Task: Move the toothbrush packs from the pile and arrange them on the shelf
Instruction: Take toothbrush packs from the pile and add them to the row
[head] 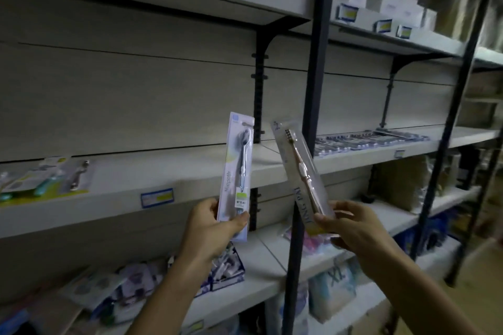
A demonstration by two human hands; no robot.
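You hold 2 packs up in front of the shelf (190, 171), faces toward you, likely to compare them before choosing a spot. Your left hand (211, 228) pinches the grey pack (236, 168) at its bottom end, thumb across the front, fingers curled behind, so it stands nearly upright. Your right hand (351, 228) pinches the pink pack (299, 171) at its lower end, thumb on the face; it leans left. Other packs (43, 179) already lie flat on the shelf at far left.
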